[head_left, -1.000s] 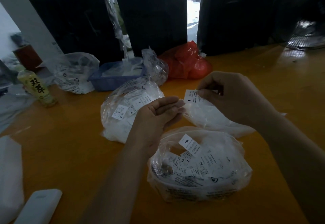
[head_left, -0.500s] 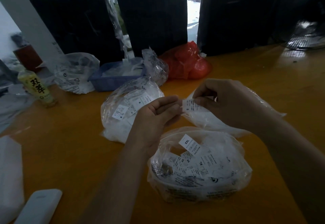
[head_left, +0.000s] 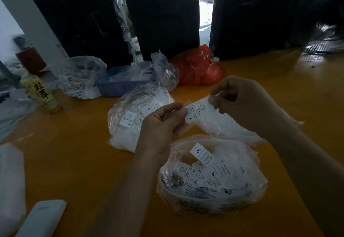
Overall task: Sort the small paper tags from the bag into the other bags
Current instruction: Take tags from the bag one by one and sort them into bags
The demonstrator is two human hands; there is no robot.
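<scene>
Pinching an S tag (head_left: 198,110) by its far end, the right hand (head_left: 240,97) has it angled down-left toward the left hand (head_left: 163,125). The left hand's fingers curl on the mouth of the clear bag (head_left: 223,126) just beneath. Looks like the tag only needs sliding lengthwise into that opening; the mixed source bag (head_left: 210,177) sits on the worktop (head_left: 74,153) nearer me.

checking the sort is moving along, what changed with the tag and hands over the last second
The right hand dropped slightly and turned the S tag, from standing up by its fingertips to lying flatter, its free end toward the left hand. It pinches the tag as before. The left hand kept its place, gripping the clear bag under the tag. The XXL bag, the M bag and the bottle stayed put.
</scene>
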